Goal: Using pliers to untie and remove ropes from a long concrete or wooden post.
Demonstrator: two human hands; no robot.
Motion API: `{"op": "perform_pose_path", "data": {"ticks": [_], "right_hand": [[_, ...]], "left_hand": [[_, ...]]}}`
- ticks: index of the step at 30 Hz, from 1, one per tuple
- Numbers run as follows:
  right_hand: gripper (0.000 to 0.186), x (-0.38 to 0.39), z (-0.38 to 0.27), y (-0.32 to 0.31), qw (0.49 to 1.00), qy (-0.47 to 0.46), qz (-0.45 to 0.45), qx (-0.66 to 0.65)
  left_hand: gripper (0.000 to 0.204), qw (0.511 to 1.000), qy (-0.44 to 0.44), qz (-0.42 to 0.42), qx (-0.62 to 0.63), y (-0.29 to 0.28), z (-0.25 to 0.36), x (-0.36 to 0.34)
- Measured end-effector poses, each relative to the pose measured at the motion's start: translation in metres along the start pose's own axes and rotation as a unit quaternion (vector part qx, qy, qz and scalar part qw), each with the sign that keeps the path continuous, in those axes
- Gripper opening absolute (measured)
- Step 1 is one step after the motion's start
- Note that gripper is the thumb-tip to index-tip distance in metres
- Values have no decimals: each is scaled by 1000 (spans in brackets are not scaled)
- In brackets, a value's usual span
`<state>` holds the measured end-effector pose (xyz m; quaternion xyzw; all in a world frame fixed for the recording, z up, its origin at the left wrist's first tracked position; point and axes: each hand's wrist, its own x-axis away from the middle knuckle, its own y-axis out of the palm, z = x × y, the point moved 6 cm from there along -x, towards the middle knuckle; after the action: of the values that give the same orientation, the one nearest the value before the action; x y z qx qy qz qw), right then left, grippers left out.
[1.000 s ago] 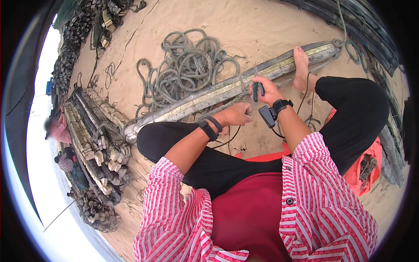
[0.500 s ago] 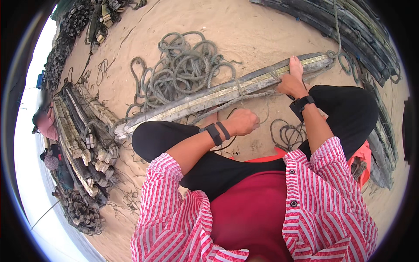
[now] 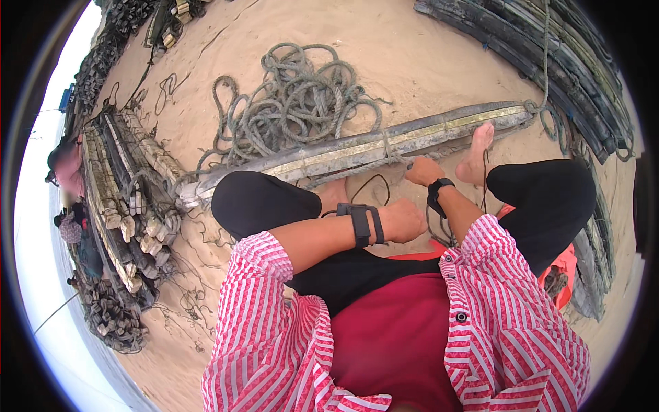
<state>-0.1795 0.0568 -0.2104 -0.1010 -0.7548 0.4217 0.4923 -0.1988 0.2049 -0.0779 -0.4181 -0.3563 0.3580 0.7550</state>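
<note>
My left hand (image 3: 400,220) is closed above the sand between my legs, near a thin cord (image 3: 428,220); whatever is in its fingers is hidden. Higher up, my right hand (image 3: 421,172) is closed just below the long grey-and-cream strapped bundle (image 3: 343,150) and its thick rope (image 3: 389,158); what it grips cannot be made out. The bundle lies across the sand beyond my knees, my bare right foot (image 3: 475,161) beside it. A tangled heap of grey-green rope (image 3: 295,96) lies just behind the bundle.
Stacks of weathered bundles (image 3: 120,192) lie at the left, with a person in pink (image 3: 68,172) and others beside them. Dark long bundles (image 3: 528,48) lie at the upper right. An orange-red bag (image 3: 559,275) sits beside my right knee on the sand (image 3: 185,316).
A second ago a green-handled blade showed in my right hand; now it is hidden. My left hand has moved down toward my lap, and my right hand has turned over and moved lower.
</note>
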Motion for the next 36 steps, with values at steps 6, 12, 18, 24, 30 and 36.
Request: {"op": "perform_pose_path", "data": {"ticks": [6, 12, 18, 24, 30, 36], "right_hand": [[40, -27, -7, 19, 990, -132, 35, -28], [36, -37, -22, -36, 977, -214, 13, -5], [37, -14, -45, -148, 967, -250, -51, 3], [27, -1, -75, -155, 963, -223, -99, -111], [29, -8, -71, -164, 974, -195, -74, -84], [26, 5, -55, -175, 967, -219, 41, 125]], "left_hand": [[22, 973, -49, 182, 133, -115, -42, 43], [26, 923, -214, 237, 216, -184, -144, 88], [29, 916, -359, 160, 84, -126, -202, 57], [32, 909, -339, 236, -56, -75, -216, 41], [20, 920, -301, 248, -30, -74, -233, 32], [15, 923, -349, 162, 24, -55, -253, 26]]}}
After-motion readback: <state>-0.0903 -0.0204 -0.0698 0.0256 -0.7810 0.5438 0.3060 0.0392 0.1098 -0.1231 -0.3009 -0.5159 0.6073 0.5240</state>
